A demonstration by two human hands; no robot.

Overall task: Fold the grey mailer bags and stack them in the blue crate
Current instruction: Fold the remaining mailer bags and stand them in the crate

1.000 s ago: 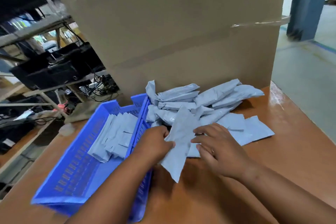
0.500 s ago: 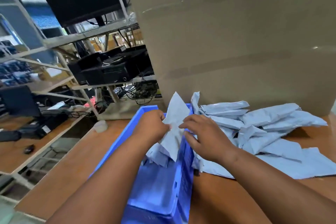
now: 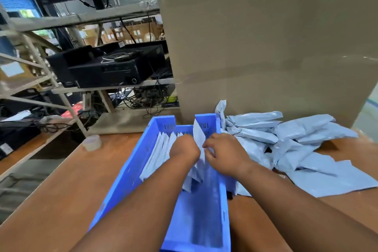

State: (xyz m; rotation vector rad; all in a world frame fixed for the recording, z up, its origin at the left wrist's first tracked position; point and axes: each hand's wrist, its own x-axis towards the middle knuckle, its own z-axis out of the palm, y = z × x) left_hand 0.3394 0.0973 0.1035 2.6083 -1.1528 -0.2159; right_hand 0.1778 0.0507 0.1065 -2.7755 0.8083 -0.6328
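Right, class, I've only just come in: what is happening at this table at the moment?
A person is packing folded grey mailer bags into a blue crate. Both hands are inside the crate: the left hand and the right hand pinch one folded bag between them, standing it upright beside the row of folded bags already there. A heap of unfolded bags waits on the wooden table to the right, in front of a large cardboard box.
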